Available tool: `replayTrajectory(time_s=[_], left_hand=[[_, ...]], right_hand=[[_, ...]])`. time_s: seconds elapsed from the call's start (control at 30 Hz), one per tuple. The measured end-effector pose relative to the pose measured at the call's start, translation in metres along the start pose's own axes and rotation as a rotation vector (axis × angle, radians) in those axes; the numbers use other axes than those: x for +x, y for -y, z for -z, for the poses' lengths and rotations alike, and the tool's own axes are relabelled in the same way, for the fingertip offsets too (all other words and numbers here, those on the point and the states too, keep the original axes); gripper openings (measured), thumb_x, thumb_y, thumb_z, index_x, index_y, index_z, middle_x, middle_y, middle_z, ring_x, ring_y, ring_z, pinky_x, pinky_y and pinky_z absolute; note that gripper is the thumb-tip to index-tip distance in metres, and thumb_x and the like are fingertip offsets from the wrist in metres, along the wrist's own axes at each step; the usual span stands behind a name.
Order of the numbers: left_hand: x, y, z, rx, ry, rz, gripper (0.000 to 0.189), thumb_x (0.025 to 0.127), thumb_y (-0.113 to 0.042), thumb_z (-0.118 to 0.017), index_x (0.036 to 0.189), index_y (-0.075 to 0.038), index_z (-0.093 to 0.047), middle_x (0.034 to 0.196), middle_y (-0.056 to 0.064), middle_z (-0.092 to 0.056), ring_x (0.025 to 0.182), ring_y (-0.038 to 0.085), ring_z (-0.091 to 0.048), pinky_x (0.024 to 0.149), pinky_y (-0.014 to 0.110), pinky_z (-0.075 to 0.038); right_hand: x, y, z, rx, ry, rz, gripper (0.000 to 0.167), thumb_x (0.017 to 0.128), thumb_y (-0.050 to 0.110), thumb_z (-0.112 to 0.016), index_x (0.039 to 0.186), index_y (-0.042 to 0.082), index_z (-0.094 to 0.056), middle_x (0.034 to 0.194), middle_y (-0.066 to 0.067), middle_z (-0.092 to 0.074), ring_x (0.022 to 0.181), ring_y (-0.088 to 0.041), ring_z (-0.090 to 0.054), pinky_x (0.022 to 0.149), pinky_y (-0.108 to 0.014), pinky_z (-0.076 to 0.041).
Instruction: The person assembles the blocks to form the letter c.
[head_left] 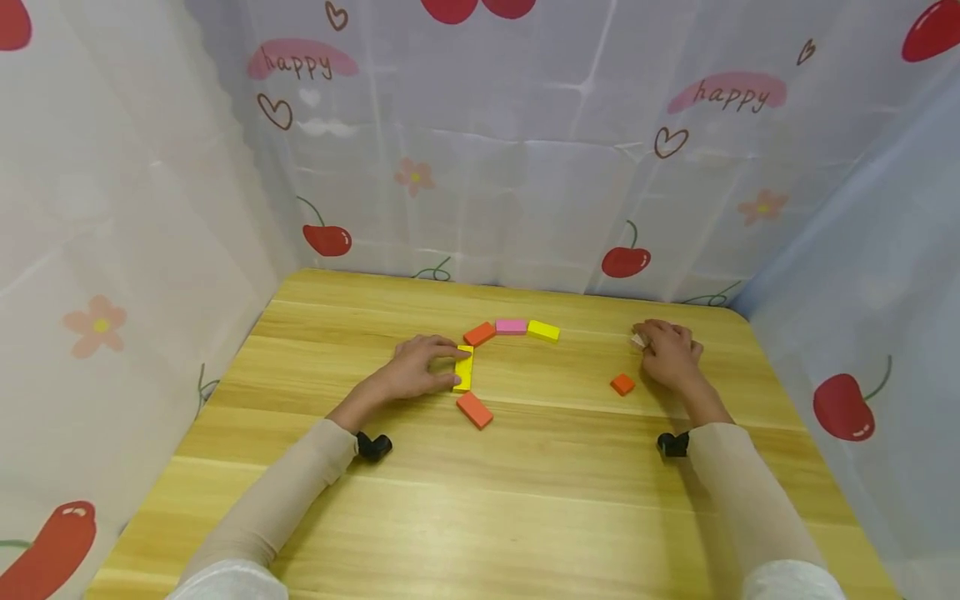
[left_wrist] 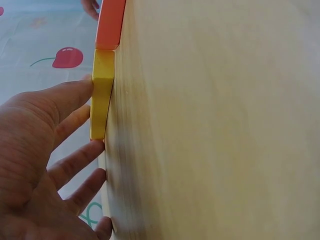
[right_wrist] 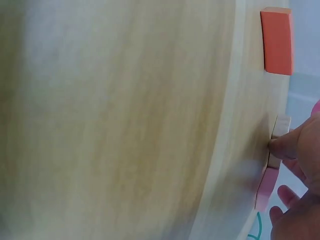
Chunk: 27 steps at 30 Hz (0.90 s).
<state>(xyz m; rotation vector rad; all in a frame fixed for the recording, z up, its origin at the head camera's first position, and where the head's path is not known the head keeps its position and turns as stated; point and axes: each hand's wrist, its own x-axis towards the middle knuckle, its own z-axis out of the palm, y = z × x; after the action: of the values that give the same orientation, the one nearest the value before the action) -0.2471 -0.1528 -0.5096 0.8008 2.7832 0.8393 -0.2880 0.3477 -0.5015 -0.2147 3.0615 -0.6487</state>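
The left hand holds a yellow block lying flat on the table, its thumb near one end and its fingertips toward the other. In the left wrist view an orange block meets that yellow block's near end. At the right of the table, the right hand pinches a pale wooden block, partly covered by the thumb. A pink block shows right beside it in the right wrist view, hidden under the hand from the head view. Nearby lies an orange block.
Orange, pink and yellow blocks continue the curve beyond the left hand, ending in an orange-red block on the near side. The wooden table is bordered by a printed curtain behind and at the sides.
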Motion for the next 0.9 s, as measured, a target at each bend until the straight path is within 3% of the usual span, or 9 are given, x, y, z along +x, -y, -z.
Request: replayTrajectory(time_s=[0.3, 0.47, 0.9], left_hand=[[0.0006, -0.0016, 0.0001, -0.006, 0.001, 0.008, 0.051, 0.101, -0.045, -0.075, 0.149, -0.034, -0.066, 0.16, 0.006, -0.058, 0.151, 0.038, -0.046, 0.116, 0.066, -0.029], [-0.0005, -0.0018, 0.0002, -0.004, 0.007, 0.013, 0.051, 0.101, -0.045, -0.074, 0.15, -0.033, -0.066, 0.159, 0.005, -0.058, 0.151, 0.038, -0.046, 0.116, 0.065, -0.029], [-0.0004, -0.0028, 0.0008, 0.006, 0.006, 0.004, 0.051, 0.101, -0.046, -0.074, 0.15, -0.034, -0.065, 0.159, 0.006, -0.058, 0.15, 0.038, -0.047, 0.115, 0.066, -0.03]], right_hand=[[-0.0036, 0.0051, 0.0011, -0.007, -0.052, -0.029, 0.041, 0.108, 0.013, -0.055, 0.147, 0.0, -0.058, 0.152, -0.033, -0.044, 0.14, -0.06, -0.024, 0.1, -0.071, -0.021], [-0.0073, 0.0061, 0.0009, -0.008, -0.067, -0.037, 0.037, 0.111, 0.017, -0.056, 0.142, -0.002, -0.061, 0.143, -0.033, -0.05, 0.135, -0.06, -0.028, 0.096, -0.07, -0.022], [-0.0079, 0.0054, -0.001, 0.002, -0.079, -0.041, 0.036, 0.111, 0.018, -0.056, 0.139, -0.004, -0.061, 0.141, -0.034, -0.05, 0.133, -0.059, -0.029, 0.095, -0.068, -0.023]])
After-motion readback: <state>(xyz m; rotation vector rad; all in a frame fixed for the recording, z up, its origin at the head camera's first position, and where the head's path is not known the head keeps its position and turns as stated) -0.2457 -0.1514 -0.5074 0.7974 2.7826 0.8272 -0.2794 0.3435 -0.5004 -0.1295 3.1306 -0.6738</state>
